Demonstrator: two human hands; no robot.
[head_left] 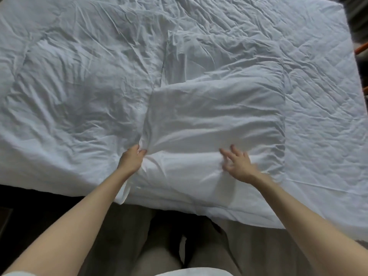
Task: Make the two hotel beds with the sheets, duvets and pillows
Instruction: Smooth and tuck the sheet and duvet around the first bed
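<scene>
folded bedding (pixel 215 120) at near edge of bed (pixel 318 96) | left hand (pixel 131 159) pinches its left edge | right hand (pixel 238 166) spread wide on it, blurred | likely soft, light, limp: take by corners

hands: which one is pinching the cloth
The left hand, its fingers pinching the edge of the folded white cloth; the right hand has fingers spread, gripping nothing.
</scene>
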